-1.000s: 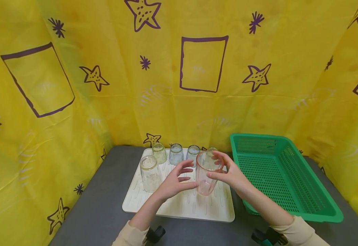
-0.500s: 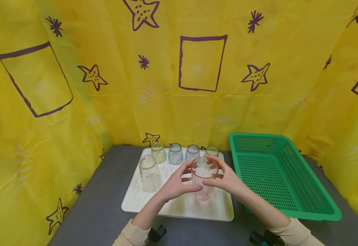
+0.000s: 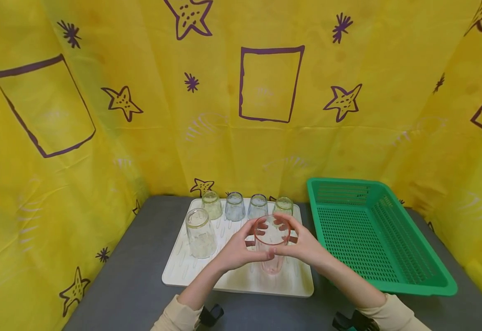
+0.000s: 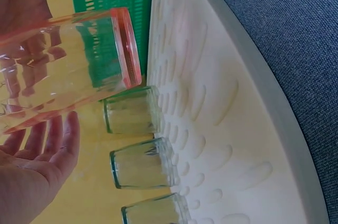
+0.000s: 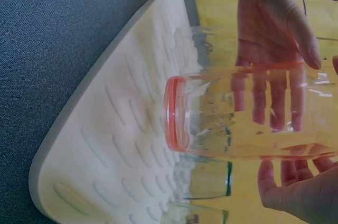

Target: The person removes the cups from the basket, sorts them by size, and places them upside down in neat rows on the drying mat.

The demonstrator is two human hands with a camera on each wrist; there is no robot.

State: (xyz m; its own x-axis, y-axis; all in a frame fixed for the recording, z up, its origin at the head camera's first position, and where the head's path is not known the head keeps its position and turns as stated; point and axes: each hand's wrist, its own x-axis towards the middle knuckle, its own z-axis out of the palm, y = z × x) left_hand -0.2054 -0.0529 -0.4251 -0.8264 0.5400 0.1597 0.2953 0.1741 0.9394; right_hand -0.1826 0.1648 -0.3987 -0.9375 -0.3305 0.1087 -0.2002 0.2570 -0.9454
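Note:
Over the right part of a white ribbed tray, a tall pink glass is held upright between both hands, red rim up. Its thick base faces the tray in the wrist views, a little above it. My left hand grips it from the left, fingers behind and thumb in front. From the right, my right hand curls round it, fingertips touching the side in the right wrist view. The thumbs meet in front. A tall clear glass stands on the tray's left, apparently mouth down.
Along the tray's back edge stand several short glasses: yellow-green, blue, another blue and another yellow-green. A green perforated basket sits to the right. A yellow patterned curtain rises behind the grey table.
The pink glass has moved slightly left and down, toward the person. My left hand, earlier apart from it, has closed round it, and the thumbs have come together.

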